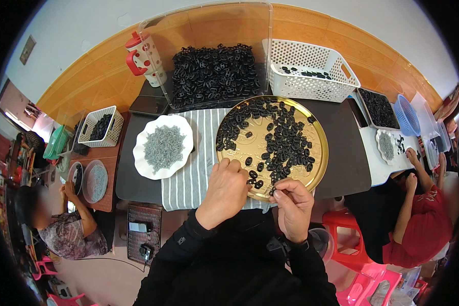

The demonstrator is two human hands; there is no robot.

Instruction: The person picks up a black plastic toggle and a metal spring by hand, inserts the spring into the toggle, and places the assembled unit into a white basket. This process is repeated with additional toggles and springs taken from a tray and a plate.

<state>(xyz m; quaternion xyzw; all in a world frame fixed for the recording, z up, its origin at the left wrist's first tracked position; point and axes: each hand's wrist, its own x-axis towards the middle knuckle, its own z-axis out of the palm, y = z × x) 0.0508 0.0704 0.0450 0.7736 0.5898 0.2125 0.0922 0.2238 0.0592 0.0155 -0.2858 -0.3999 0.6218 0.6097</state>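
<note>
Small black oval pieces [285, 148] with two holes, button-like, lie loosely over a round gold tray [320, 171] in front of me. My right hand [294, 206] is at the tray's near rim, thumb and fingers pinched on one black oval piece [273, 193]. To its left, my left hand [223, 193] is closed over the tray's near left rim, its back toward me; what its fingers hold, if anything, is hidden. A white scalloped dish [137, 155] heaped with thin grey screw-like pieces [164, 147] stands further left on a striped cloth [181, 191].
Behind the tray, a clear bin [218, 103] holds a heap of black pieces, beside a white perforated basket [316, 92] and a dotted tumbler [147, 61]. A person [76, 224] works at the left, another person [418, 229] at the right, near a red stool [341, 219].
</note>
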